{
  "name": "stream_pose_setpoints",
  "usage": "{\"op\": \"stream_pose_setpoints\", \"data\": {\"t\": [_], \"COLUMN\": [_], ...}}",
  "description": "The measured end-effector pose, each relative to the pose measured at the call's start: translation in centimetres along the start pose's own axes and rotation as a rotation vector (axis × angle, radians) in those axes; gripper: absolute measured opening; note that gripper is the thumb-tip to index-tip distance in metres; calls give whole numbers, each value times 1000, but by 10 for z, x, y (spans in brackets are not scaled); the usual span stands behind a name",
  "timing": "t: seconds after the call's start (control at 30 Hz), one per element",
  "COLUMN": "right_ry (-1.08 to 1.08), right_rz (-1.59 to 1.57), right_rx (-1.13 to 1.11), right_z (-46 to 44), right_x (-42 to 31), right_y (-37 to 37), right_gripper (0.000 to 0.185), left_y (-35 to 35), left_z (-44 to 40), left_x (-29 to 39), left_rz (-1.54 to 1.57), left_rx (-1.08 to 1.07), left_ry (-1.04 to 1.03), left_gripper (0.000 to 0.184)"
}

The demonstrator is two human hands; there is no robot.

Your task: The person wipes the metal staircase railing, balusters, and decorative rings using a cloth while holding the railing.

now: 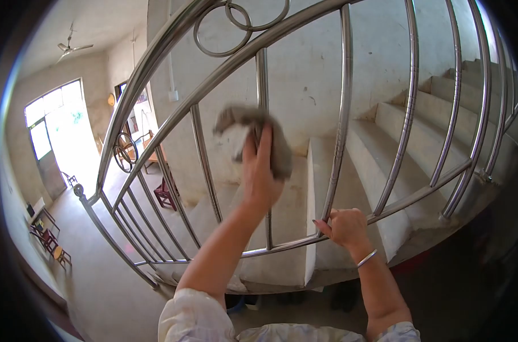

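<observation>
My left hand (261, 179) is closed on a grey cloth (281, 153), which is blurred by motion. The cloth wraps against an upright metal bar (263, 74) of the stair railing, partly hiding it. Lower and to the right, my right hand (348, 228) grips the railing where another upright bar (342, 108) meets the bottom rail (293, 244). A silver bangle (367, 258) circles my right wrist. Above both hands slopes the shiny handrail (224, 60), with decorative metal rings (197, 35) attached.
Concrete steps (378, 148) climb to the right behind the railing, against a stained wall (310, 68). Down on the left, the floor (102, 262) leads to a bright doorway (70, 131). Stools (166, 194) and chairs (45, 239) stand there. Dark shoes (345, 296) show beneath the steps.
</observation>
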State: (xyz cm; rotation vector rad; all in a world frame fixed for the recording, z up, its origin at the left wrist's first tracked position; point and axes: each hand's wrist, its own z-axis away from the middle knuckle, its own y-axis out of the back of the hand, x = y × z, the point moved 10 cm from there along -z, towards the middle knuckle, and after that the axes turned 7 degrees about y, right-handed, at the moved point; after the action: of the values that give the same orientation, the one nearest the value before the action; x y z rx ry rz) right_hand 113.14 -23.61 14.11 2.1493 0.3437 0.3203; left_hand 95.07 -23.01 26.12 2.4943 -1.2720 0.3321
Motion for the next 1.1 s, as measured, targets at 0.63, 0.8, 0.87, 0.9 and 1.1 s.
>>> {"op": "stream_pose_setpoints", "data": {"t": [0.63,0.8,0.87,0.9,1.1], "right_ry": [21,37,54,69,81], "right_rz": [-30,-20,-25,-32,-22], "right_rx": [30,22,33,53,70], "right_z": [2,3,4,3,4], "right_x": [2,0,0,-1,-3], "right_y": [-1,-3,-7,-4,3], "right_gripper": [40,42,42,43,41], "left_y": [-42,-13,-32,-35,-54], "left_z": [22,-135,-157,-162,-127], "left_x": [9,122,134,138,110], "left_rz": [413,361,263,161,200], "left_rx": [-712,-22,41,103,30], "left_ry": [267,63,60,48,140], "left_gripper": [70,48,47,49,38]}}
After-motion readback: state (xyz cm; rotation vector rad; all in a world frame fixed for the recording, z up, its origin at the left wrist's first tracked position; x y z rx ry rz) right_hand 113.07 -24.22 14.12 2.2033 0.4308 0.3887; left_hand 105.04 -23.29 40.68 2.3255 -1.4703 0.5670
